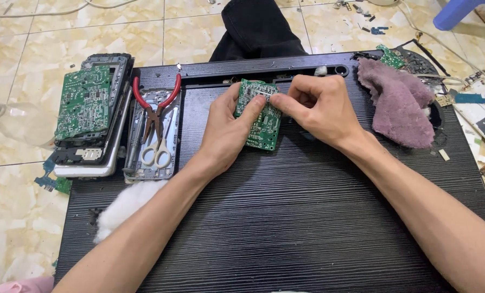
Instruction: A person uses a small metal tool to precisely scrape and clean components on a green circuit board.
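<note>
Near the far edge of the ribbed black panel, the left hand grips a green circuit board while right hand fingers pinch its top edge, hiding whatever they clamp.

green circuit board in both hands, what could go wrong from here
The green circuit board is pinched at its top edge by the right hand while the left hand grips its side; bare fingers could bend it or snag on small parts. The red-handled pliers and scissors lie near the left forearm, which might knock them.
</note>
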